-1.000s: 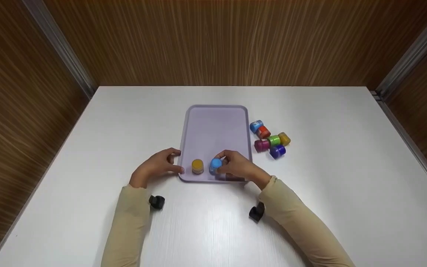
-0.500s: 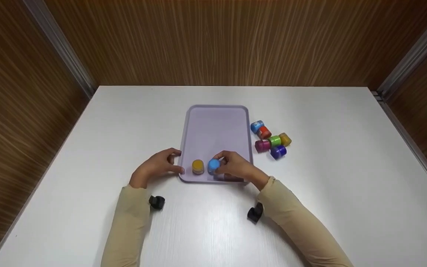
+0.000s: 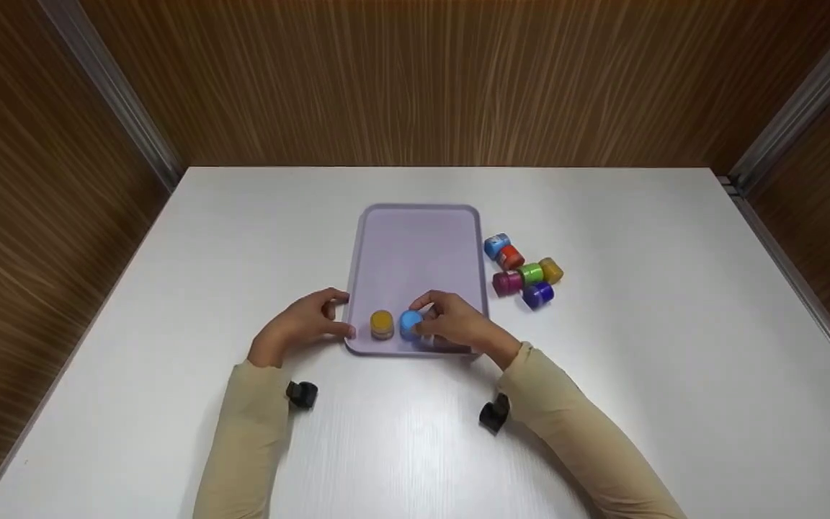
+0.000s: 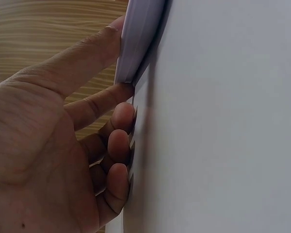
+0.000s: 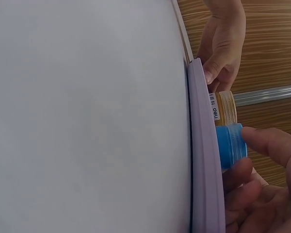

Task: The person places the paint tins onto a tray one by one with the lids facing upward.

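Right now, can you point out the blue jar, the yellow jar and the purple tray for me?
blue jar (image 3: 410, 322), head view, on its blue lid.
yellow jar (image 3: 382, 321), head view, on its yellow lid.
purple tray (image 3: 415, 249), head view, on its bare floor.

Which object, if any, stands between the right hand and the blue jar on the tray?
Nothing visible does. The right hand already pinches the blue jar, which stands on the lilac tray beside the yellow jar. The left hand touches the tray's left edge.

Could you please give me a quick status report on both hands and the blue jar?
Right hand pinches blue jar, upright on tray. Left hand touches the tray's left edge, holds nothing. Yellow jar stands close beside the blue one.
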Demonstrator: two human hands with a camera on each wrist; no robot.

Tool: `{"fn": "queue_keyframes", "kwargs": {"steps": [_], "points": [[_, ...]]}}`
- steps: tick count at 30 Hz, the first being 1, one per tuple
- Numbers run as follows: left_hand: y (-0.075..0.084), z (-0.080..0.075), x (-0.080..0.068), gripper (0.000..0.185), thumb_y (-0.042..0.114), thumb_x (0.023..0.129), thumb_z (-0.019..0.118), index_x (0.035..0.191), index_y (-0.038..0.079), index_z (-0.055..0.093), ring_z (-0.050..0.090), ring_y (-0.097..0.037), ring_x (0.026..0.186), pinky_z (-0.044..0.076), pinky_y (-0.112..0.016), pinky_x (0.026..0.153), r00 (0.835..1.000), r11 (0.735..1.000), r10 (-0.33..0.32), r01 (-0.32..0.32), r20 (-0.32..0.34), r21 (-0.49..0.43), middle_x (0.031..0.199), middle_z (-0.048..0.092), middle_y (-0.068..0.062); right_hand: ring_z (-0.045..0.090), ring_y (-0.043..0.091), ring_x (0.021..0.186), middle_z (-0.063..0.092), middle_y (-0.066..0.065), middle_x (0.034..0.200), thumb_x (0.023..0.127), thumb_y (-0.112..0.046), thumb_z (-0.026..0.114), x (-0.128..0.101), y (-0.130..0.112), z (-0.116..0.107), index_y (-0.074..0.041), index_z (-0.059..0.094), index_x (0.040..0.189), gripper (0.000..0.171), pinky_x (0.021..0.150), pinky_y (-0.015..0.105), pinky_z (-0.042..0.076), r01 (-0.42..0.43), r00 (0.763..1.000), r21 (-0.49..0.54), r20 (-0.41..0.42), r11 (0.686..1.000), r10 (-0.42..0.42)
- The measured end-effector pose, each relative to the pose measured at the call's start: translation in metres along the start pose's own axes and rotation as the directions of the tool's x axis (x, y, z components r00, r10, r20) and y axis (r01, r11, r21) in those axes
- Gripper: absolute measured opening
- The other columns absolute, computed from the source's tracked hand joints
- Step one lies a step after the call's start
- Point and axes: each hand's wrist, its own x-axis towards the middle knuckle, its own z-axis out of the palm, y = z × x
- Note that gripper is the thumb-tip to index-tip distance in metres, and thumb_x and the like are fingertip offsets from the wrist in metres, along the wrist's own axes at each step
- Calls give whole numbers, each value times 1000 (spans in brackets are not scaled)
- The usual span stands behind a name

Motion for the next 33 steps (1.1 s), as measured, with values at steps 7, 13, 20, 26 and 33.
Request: {"fn": "queue_keyframes", "kwargs": {"steps": [7, 13, 20, 26, 33], "points": [[2, 0, -2, 70, 26, 80, 78, 139, 4, 48, 42, -17, 81, 35, -32, 77, 1000, 1000, -6, 6, -6, -9, 87, 46, -2, 45, 10, 60, 50, -2, 71, 87, -10, 67, 2, 1, 1, -6, 61, 115, 29, 56, 22, 40, -33, 999, 6, -11, 999, 33], [0, 0, -2, 68, 26, 80, 78, 138, 4, 49, 44, -17, 82, 35, -31, 76, 1000, 1000, -10, 10, -6, -7, 86, 47, -2, 44, 12, 63, 50, -1, 73, 87, -13, 68, 0, 2, 4, -7, 60, 117, 31, 56, 23, 38, -57, 998, 28, -10, 998, 57], [-1, 1, -1, 70, 28, 79, 78, 138, 5, 49, 44, -17, 82, 36, -31, 76, 1000, 1000, -12, 12, -1, -1, 87, 47, -2, 44, 12, 62, 51, 0, 75, 87, -15, 68, -4, 0, 1, -9, 59, 121, 35, 57, 23, 39, -67, 998, 33, 0, 997, 67], [0, 1, 1, 71, 28, 79, 79, 138, 5, 49, 43, -16, 82, 36, -31, 78, 1000, 1000, -8, 8, 5, -3, 88, 47, -2, 44, 14, 61, 53, 2, 77, 89, -20, 67, -13, -2, -18, -5, 54, 128, 44, 57, 24, 39, -45, 999, 38, 24, 998, 44], [1, -1, -1, 72, 30, 80, 78, 140, 4, 47, 42, -16, 82, 35, -32, 77, 1000, 1000, -8, 8, 15, 14, 88, 45, -2, 45, 11, 60, 55, 7, 79, 91, -22, 66, -27, -7, -54, -4, 53, 131, 46, 55, 23, 38, -37, 999, 10, -12, 999, 38]]}}
